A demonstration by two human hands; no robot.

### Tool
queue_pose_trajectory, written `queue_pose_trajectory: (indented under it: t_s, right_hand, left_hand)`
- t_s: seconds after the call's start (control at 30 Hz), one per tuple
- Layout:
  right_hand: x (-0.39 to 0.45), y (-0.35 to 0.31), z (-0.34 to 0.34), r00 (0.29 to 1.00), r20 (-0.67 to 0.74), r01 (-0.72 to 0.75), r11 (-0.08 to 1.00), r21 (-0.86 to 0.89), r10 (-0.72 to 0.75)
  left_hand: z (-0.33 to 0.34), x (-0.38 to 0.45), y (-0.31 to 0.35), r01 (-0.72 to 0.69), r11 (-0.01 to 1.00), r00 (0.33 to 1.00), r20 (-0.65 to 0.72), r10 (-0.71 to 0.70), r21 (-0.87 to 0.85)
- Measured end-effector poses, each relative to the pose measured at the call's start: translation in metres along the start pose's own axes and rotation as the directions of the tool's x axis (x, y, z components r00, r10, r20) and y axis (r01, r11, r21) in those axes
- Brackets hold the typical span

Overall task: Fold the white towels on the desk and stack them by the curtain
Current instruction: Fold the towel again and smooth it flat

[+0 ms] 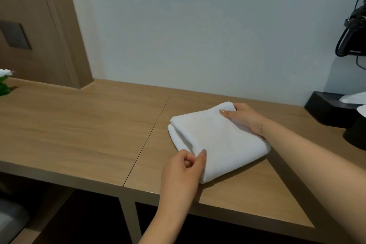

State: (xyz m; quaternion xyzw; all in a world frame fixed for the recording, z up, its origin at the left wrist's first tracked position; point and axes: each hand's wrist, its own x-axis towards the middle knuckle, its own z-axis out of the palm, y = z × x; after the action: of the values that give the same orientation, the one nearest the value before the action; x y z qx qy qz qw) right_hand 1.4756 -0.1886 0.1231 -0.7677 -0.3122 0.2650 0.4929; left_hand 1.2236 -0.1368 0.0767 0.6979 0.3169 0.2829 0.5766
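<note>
A white towel (215,136), folded into a thick rectangle, lies on the wooden desk (79,125) right of the desk's seam. My left hand (184,172) pinches the towel's near left corner between thumb and curled fingers. My right hand (243,118) grips the far right corner, thumb on top and fingers under the edge. No curtain is in view.
A black tissue box (328,111) with white tissue sits at the desk's right end, a dark round object beside it. Black cables and a device (352,39) hang on the right wall. A green plant (5,85) stands at the far left. The desk's front edge runs close to me.
</note>
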Motion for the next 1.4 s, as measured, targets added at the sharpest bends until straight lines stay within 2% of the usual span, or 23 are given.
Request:
queue_pose_trajectory:
  t_s: [0.6, 0.67, 0.73, 0.8, 0.87, 0.97, 1.03, 1.17, 1.4]
  right_hand:
    - [0.008, -0.004, 0.007, 0.997, -0.044, -0.069, 0.995, -0.067, 0.066]
    - [0.009, -0.003, 0.007, 0.997, -0.046, -0.069, 0.994, -0.082, 0.065]
    - [0.010, -0.002, 0.007, 0.996, -0.059, -0.066, 0.993, -0.097, 0.060]
    - [0.011, 0.000, 0.007, 0.996, -0.066, -0.065, 0.993, -0.100, 0.059]
    - [0.011, 0.000, 0.007, 0.996, -0.064, -0.069, 0.992, -0.102, 0.063]
    - [0.009, -0.001, 0.008, 0.996, -0.059, -0.073, 0.992, -0.106, 0.067]
    - [0.009, -0.001, 0.008, 0.996, -0.057, -0.076, 0.990, -0.122, 0.069]
    - [0.010, 0.000, 0.008, 0.997, -0.070, -0.053, 0.992, -0.114, 0.045]
    - [0.016, 0.005, 0.006, 0.997, -0.055, -0.052, 0.994, -0.095, 0.047]
  left_hand:
    - [0.002, -0.014, 0.015, 0.072, 0.997, 0.988, -0.139, -0.067, 0.029]
    - [0.000, -0.015, 0.016, 0.059, 0.996, 0.991, -0.127, -0.050, 0.073]
    - [-0.006, -0.013, 0.019, -0.037, 0.976, 0.996, -0.070, 0.053, 0.216]
    - [-0.011, -0.006, 0.028, -0.171, 0.893, 0.984, 0.022, 0.178, 0.416]
    - [-0.008, 0.006, 0.042, -0.257, 0.777, 0.965, 0.111, 0.238, 0.575]
    - [0.017, 0.028, 0.064, -0.316, 0.560, 0.948, 0.227, 0.224, 0.765]
    - [0.036, 0.041, 0.065, -0.316, 0.464, 0.949, 0.281, 0.144, 0.828]
    - [0.053, 0.054, 0.038, -0.219, 0.351, 0.965, 0.256, -0.063, 0.910]
    - [0.057, 0.054, 0.029, -0.197, 0.278, 0.970, 0.229, -0.087, 0.940]
